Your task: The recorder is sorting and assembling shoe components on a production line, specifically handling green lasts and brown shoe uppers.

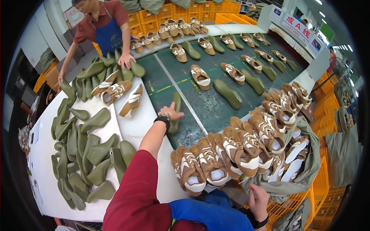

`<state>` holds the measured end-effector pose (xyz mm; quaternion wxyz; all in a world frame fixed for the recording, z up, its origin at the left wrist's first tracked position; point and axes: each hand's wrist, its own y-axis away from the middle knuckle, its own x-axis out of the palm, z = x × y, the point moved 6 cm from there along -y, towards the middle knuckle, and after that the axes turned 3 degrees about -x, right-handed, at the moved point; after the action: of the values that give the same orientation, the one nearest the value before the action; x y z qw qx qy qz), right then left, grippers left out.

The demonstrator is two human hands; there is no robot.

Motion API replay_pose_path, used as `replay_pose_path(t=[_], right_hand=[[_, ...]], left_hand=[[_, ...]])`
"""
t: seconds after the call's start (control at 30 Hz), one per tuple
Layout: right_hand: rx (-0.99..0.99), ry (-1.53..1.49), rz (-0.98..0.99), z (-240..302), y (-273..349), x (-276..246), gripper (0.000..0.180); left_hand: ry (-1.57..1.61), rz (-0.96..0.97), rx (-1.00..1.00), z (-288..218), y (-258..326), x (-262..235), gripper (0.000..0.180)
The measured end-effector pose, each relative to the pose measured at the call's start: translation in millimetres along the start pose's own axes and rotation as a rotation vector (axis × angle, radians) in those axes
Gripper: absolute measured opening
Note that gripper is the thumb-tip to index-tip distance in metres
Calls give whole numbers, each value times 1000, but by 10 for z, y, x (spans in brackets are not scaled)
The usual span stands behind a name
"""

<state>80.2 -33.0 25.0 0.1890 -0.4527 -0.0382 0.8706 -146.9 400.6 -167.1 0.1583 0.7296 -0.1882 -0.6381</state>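
Orange crates (pixel 150 17) line the back of this busy workshop, and in front of them spreads a dark green work surface (pixel 219 119), a pale strip (pixel 179 92) running across it. Out there, brown-and-white sneakers (pixel 200 77) and green lasts (pixel 227 94) sit spaced out in loose rows.

And here's the left hand (pixel 170 112), stretched out over the near left edge — fingers spread wide, directly above a green shoe last (pixel 176 101) that lies lengthwise just left of that strip. The hand hides the middle of it, so I can't tell whether the palm is touching.

Down at the bottom, the right hand (pixel 257 200) sits low, fingers curled, thumb close to the forefinger; whether anything thin is pinched there, I can't tell from here. It's just below a crowded row of finished-looking sneakers (pixel 192 169) along the near edge, and beside an open grey-green sack (pixel 308 173) with more shoes inside.

Over on the left, a white table (pixel 43 150) carries a big heap of lasts (pixel 102 149). Across from us, a co-worker in a blue apron (pixel 111 36) leans in — one hand (pixel 125 59) on the far pile, the other at its outer side.
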Motion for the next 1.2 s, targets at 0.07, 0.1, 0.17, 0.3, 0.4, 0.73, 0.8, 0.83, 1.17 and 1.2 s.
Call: replay_pose_path(t=[0.07, 0.1, 0.17, 0.3, 0.4, 0.73, 0.8, 0.83, 1.17, 1.2], right_hand=[[20, 9, -21, -66, 78, -31, 17], [43, 2, -29, -107, 114, -40, 18], [64, 2, -22, -165, 160, -55, 18], [99, 0, -40, -204, 182, -85, 18], [114, -9, -55, -159, 167, -83, 17], [-260, 127, -101, 176, -466, -231, 27], [-302, 188, -39, 185, -719, -163, 32], [-295, 226, 29, 160, -820, -105, 34], [-531, 175, 67, 621, -584, 160, 27], [-599, 157, 62, 754, -517, 226, 27]], left_hand=[[-186, 71, 97, -258, 48, 207, 99], [-276, 66, 171, -351, 53, 260, 100], [-260, 105, 299, -503, 15, 317, 95], [-166, 82, 329, -646, -78, 335, 79], [141, 82, 186, -683, -120, 352, 64], [192, 152, 279, -648, 226, 277, 83], [178, -108, 546, -563, 580, 25, 81], [115, -287, 673, -541, 828, -96, 80], [678, -338, 727, -510, 3175, -265, 66], [635, -446, 733, -590, 3301, -286, 66]])
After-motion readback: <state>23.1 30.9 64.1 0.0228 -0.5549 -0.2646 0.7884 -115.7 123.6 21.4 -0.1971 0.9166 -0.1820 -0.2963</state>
